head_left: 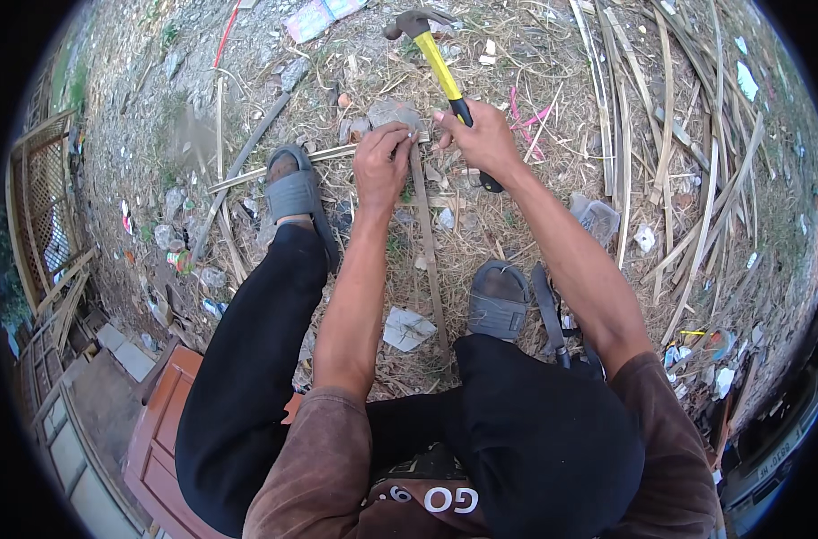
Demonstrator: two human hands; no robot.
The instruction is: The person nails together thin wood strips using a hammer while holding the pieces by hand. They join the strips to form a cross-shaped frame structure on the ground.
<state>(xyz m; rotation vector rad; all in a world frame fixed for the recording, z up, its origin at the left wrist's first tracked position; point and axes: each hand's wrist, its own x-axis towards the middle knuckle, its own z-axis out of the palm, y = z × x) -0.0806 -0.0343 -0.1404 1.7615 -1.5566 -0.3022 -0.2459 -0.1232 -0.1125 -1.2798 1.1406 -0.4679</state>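
Hammer handle (pixel 439 67) partly hidden in right grip (pixel 487 141)

A rough outdoor yard (pixel 131 81) is seen in daylight; it's covered w/ dry straw (pixel 467 225), stones (pixel 393 111), etc., & white litter (pixel 644 238) is strewn abt. Long thin wood strips (pixel 666 135) are heaped on the R side. A framed lattice panel (pixel 48 211) is stood at far L, & part of a vehicle (pixel 791 440) is shown lower R.
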